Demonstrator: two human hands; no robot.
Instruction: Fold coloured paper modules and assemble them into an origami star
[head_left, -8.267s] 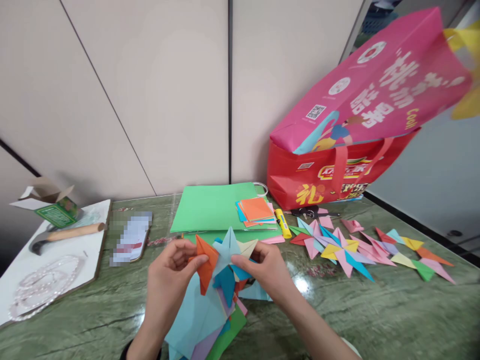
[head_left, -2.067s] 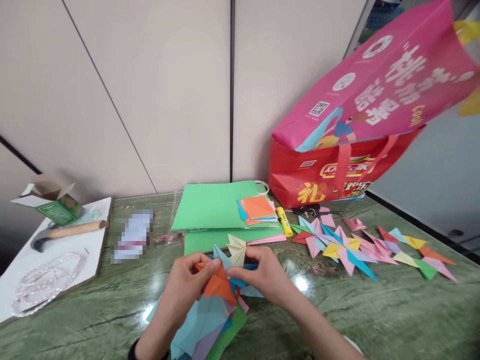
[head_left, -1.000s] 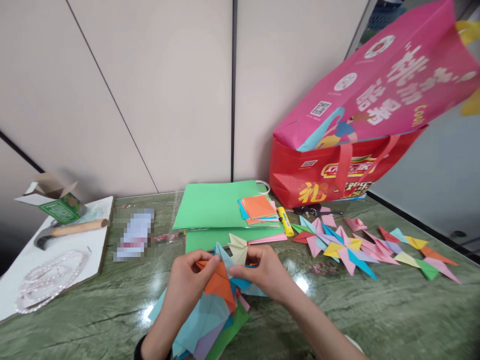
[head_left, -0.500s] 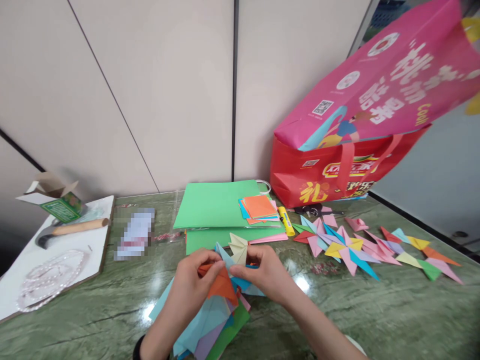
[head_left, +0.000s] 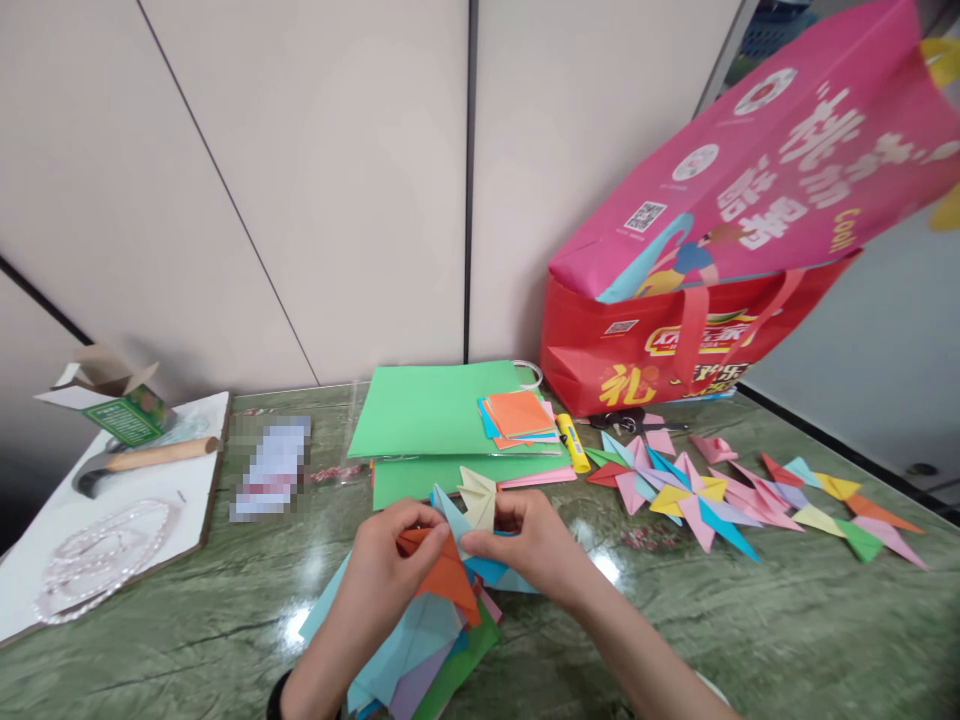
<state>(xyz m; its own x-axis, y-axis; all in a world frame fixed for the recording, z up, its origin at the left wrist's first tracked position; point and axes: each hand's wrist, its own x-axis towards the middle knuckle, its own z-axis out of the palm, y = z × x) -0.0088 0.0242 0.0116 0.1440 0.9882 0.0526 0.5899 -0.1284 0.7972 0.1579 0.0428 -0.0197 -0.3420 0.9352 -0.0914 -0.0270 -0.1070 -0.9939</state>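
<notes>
Loose coloured sheets: light blue, purple and green, heaped askew on the near part of the counter, below the hands.

Folded paper cluster: one, unfinished by the look of it, held between the hands above the sheets. Orange piece, light blue and darker blue points, and cream piece are already creased and gathered. Whether all are fastened, cannot tell; aligning and securing them appears to be left.

Left hand: grip together, thumb and forefinger pinching the orange piece beside the light blue point.

Right hand: grip nearly together, thumb laid on the blue part of the cluster, curled fingers behind and beside the cream piece; fingertips partly hidden.

Folded stars and points: many colours, to the right, apart from the hands; folding on these seems done. Some overlap; joins among them not legible.

Glue stick: yellow, lying beside the green sheets.

Small paper squares: orange uppermost, flat on the green sheets, apparently uncreased, so unused stock.

Red bag: farther back, pink bag tilted above it, near the wall panels.
</notes>
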